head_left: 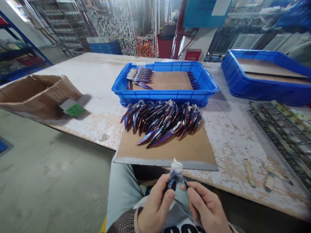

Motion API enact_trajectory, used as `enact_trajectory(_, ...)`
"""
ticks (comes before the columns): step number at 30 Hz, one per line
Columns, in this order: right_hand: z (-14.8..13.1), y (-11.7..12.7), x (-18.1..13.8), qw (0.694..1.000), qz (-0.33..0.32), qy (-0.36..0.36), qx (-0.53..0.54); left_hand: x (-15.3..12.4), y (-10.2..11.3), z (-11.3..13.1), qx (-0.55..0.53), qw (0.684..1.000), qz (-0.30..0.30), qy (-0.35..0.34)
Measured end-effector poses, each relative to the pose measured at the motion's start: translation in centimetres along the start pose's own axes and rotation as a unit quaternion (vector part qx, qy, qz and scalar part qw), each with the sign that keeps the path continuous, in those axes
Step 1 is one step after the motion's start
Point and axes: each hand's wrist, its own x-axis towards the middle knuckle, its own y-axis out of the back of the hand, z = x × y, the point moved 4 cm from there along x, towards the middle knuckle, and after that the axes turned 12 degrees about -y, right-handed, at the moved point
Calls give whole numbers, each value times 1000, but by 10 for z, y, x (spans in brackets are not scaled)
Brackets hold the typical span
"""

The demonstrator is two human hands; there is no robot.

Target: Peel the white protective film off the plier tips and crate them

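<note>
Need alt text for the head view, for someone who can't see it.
The left hand holds a dark, shiny piece with a whitish wrapped end; the right hand holds a slim dark object beside it. Beyond, a pile of similar pieces lies on cardboard in front of a blue crate holding more.

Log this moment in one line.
left hand: holds white-tipped glossy piece; right hand: holds slim dark item; glossy pile: on cardboard

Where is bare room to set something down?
Free: tabletop between brown carton and middle blue bin; cardboard sheet in front of the glossy pieces. Crowded: the sheet's back half and the right edge, under the slatted rack.
</note>
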Motion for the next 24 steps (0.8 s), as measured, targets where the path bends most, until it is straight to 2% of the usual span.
enact_trajectory(3, -13, 10, 3, 1000, 12, 25, -13, 5, -1, 10, -10, 999, -29, -10)
enact_trajectory(5, -25, 18, 6, 998, -8, 44, -44, 10, 1, 18, -12, 998, -53, -25)
enact_trajectory(8, -44, 30, 13, 985, -70, 75, -135, 15, 8, 24, 14, 994, -99, -33)
enact_trajectory(11, -59, 49, 17, 959, -82, 112, -249, 19, 21, 22, 65, 982, -173, -28)
enact_trajectory(13, -65, 70, 19, 954, -55, 115, -270, 24, 34, 17, 96, 975, -198, -19)
enact_trajectory(14, -66, 83, 19, 962, -29, 106, -249, 28, 42, 13, 110, 976, -187, -11)
enact_trajectory(16, -65, 114, 21, 980, 54, 86, -170, 39, 58, 6, 140, 981, -130, 10)
enact_trajectory(18, -61, 140, 23, 982, 138, 79, -101, 54, 67, 2, 168, 982, -85, 26)
enact_trajectory(20, -55, 150, 29, 981, 151, 78, -89, 74, 61, 1, 187, 978, -94, 19)
enact_trajectory(22, -49, 147, 40, 985, 117, 72, -103, 102, 45, 4, 222, 967, -125, -13)
enact_trajectory(24, -46, 142, 50, 987, 99, 71, -106, 139, 27, 7, 303, 942, -137, -46)
